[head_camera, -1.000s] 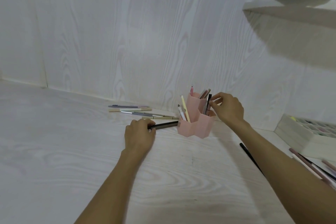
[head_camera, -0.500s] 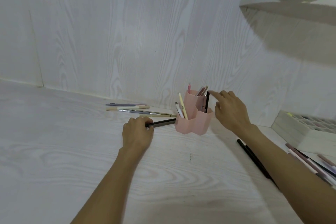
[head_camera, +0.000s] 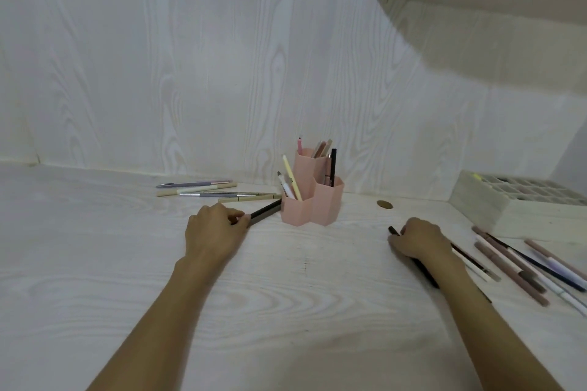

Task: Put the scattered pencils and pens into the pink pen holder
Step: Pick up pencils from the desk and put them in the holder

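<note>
While several pens already stand in the pink pen holder (head_camera: 313, 200), the job reads as roughly half done at most, by est. Holder sits on the counter (head_camera: 95, 263) near the back wall, between the two hands; it is a cluster of hexagonal tubes of differing heights, matte pink, prob. plastic, w/ a pale yellow pen, a white marker, a pink one, brownish ones and a black pen leaning out of the compartments. Left hand (head_camera: 216, 232) has fingers curled on the near end of a dark pen (head_camera: 265, 212) whose far end lies just beside the holder's base; whether it is lifted off the surface cannot be told. Right hand (head_camera: 419, 238) is closed round a black pen (head_camera: 424, 270) that runs under the wrist, tip showing at the fingers. Outstanding: left group (head_camera: 203, 190) of approx. four slim sticks, beige, grey and lilac, lying near-parallel by the wall; right group (head_camera: 524, 267) of thin brown, white, black and lilac pencils, fanned out diagonally. Counter and wall: pale wood-grain laminate, smooth. Also noted: a flat round brown disc (head_camera: 384, 204), maybe a coin, and a pale gridded organiser box (head_camera: 495, 209) at far right.
</note>
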Tool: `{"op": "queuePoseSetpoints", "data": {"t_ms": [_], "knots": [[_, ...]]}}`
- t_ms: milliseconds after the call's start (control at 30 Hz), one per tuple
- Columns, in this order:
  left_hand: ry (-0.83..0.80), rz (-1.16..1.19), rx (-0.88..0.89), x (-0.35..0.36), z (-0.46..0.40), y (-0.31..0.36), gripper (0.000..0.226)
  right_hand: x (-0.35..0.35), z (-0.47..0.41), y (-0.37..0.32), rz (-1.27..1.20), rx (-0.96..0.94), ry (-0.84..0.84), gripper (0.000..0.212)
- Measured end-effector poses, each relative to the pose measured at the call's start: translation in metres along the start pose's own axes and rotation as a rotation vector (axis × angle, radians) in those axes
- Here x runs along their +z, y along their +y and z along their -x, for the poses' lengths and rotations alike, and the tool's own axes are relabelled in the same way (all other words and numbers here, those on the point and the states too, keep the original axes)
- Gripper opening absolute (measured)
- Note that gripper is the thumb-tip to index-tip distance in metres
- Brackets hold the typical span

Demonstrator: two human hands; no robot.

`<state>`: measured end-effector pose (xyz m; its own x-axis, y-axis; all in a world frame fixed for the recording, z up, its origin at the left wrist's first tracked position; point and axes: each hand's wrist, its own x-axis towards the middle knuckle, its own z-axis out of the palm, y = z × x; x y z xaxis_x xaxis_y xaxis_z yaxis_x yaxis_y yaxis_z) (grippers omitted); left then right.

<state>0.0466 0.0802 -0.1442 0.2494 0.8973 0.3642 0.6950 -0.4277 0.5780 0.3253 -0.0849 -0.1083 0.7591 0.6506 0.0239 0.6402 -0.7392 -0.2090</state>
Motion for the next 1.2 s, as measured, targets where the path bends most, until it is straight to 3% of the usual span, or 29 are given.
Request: {"op": "queuePoseSetpoints", "data": {"t_ms": [167,300,500,667,833,967,1200], "knots": [[-0.11,0.038,-0.065,-0.003,0.0,0.004,0.024,0.022,0.008,-0.016,-0.113,-0.14,0.194,0.025],[-0.136,0.157,-0.191,-0.003,0.0,0.007,0.009,0.033,0.012,-0.023,-0.197,-0.278,0.295,0.023],[-0.125,0.111,-0.198,-0.004,0.003,0.008,0.025,0.037,0.008,-0.023,-0.095,-0.375,0.435,0.026],[-0.172,0.137,-0.188,-0.011,-0.002,0.003,0.036,0.036,0.013,-0.03,-0.157,-0.434,0.456,0.025],[-0.062,0.572,-0.216,-0.015,-0.005,0.003,0.031,0.04,0.018,-0.034,-0.285,-0.518,0.406,0.021],[-0.126,1.064,-0.281,-0.023,0.0,0.02,0.026,0.044,0.017,-0.031,-0.394,-0.534,0.273,0.018],[-0.117,1.195,-0.063,-0.028,-0.005,0.063,0.021,0.045,0.013,-0.028,-0.473,-0.49,0.253,0.014]]}}
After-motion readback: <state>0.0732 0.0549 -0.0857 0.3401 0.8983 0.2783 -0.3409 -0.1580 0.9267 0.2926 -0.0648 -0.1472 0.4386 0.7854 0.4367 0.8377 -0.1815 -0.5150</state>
